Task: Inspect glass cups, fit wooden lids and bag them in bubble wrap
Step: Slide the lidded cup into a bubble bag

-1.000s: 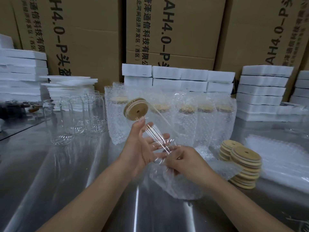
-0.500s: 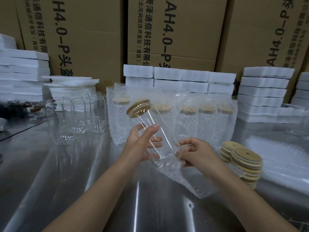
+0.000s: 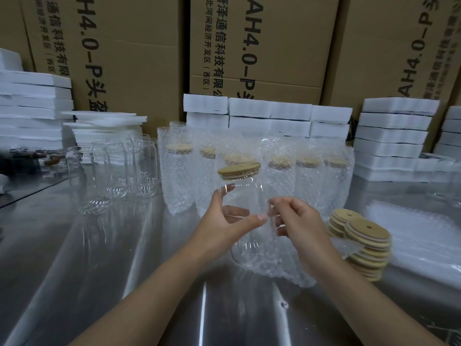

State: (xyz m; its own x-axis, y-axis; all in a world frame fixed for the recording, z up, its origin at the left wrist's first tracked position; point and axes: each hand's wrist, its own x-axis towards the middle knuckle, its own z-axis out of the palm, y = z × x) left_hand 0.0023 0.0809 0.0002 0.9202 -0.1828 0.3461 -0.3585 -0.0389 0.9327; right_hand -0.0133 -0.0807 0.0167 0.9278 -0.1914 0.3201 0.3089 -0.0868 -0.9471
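The left hand (image 3: 224, 228) grips a clear cylindrical glass cup (image 3: 245, 196) round its middle, thumb in front, holding it upright above the shiny steel table (image 3: 99, 270). A round pale wooden lid (image 3: 239, 170) sits on the cup's mouth. The right hand (image 3: 299, 226), just beside the cup, appears to pinch the rim of a clear bubble wrap bag (image 3: 272, 265) hanging round the cup's base. Behind, the brown cardboard boxes (image 3: 262, 46) read "AH4.0-P" and "通信科技有限". A stack of round wooden lids (image 3: 366, 236) lies to the right.
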